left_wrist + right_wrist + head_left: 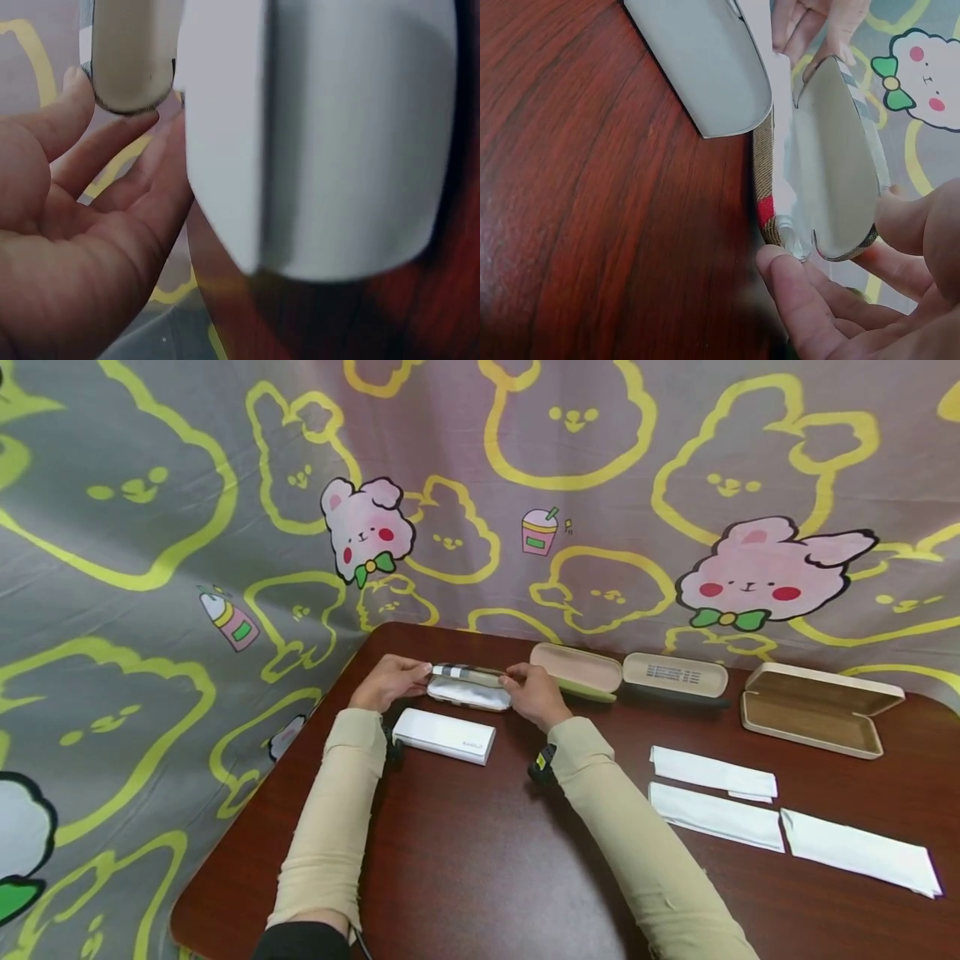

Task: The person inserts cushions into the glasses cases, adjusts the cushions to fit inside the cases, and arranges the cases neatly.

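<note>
At the far left of the table, both hands hold a plaid glasses case with its lid raised. A white cloth-like lining or content shows in its lower half, and the lid is cream inside. My left hand pinches the left end of the lid, thumb on the outer side and a fingertip under the rounded end. My right hand grips the other end, its thumb on the lid and its fingers at the base. Just in front lies a closed white glasses case, large in the left wrist view.
Along the back stand an opened olive case, an opened dark case and a larger beige case with its lid up. Three folded white cloths lie at the right. A patterned curtain hangs behind the table edge.
</note>
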`<state>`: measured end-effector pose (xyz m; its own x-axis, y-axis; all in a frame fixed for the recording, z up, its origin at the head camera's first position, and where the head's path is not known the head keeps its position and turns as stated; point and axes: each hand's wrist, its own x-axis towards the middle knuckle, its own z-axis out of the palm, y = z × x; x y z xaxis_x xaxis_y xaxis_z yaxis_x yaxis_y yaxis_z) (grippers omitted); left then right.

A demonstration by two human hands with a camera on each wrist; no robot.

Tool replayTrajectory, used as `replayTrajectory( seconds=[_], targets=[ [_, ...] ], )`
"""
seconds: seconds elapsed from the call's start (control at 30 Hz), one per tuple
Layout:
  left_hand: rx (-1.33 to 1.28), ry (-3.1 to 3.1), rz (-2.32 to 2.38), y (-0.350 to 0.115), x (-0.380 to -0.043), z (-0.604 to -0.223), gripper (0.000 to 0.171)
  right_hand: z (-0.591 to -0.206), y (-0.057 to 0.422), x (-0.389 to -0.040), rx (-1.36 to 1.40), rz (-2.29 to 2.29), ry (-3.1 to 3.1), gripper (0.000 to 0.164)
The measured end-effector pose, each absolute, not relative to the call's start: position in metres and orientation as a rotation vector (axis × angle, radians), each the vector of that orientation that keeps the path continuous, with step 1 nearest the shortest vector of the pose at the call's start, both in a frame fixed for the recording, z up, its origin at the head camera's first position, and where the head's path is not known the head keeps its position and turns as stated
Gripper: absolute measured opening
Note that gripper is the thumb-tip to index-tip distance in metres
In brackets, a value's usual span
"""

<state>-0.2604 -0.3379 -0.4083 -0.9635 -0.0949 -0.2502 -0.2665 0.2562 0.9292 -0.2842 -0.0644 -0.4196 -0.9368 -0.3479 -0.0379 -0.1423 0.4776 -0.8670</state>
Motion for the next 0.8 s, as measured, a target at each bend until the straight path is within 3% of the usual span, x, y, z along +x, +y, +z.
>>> replayTrajectory(
  seconds=[0.43,0.8],
  targets=[
    [-0.363,2.508,1.551,-0.333,-0.262,-0.406,0.035,-0.431,-0.063,-0.284,-0.459,-1.419,2.731,0.029],
    [-0.401,2.505,1.533,-0.339,-0.257,-0.407,0.036,-0.435,-0.063,-0.280,-0.427,-1.381,2.740,0.036]
  ],
)
